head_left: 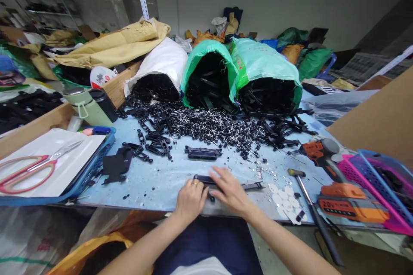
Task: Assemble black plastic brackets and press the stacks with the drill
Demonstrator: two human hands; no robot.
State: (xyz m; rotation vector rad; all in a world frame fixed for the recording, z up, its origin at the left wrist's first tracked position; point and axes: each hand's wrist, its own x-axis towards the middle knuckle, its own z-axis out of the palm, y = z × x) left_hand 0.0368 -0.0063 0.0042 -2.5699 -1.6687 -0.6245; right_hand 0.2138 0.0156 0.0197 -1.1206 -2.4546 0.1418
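Observation:
My left hand [190,200] and my right hand [230,191] rest close together at the near edge of the blue table [161,180]. Both press on a long flat black plastic part [248,185] lying across the table in front of me. The left fingers are curled onto its left end. The right hand's fingers lie spread over its middle. A second assembled black part [203,152] lies a little farther back. Behind it spreads a heap of small black pieces with metal pins [209,126].
Three open sacks of black parts [209,81] lie at the back. A cordless drill [335,180] and a hammer [309,206] lie at right, beside pink and blue baskets [377,180]. At left, a blue tray [97,161] holds red-handled scissors [29,172]; a green flask [87,105] stands behind.

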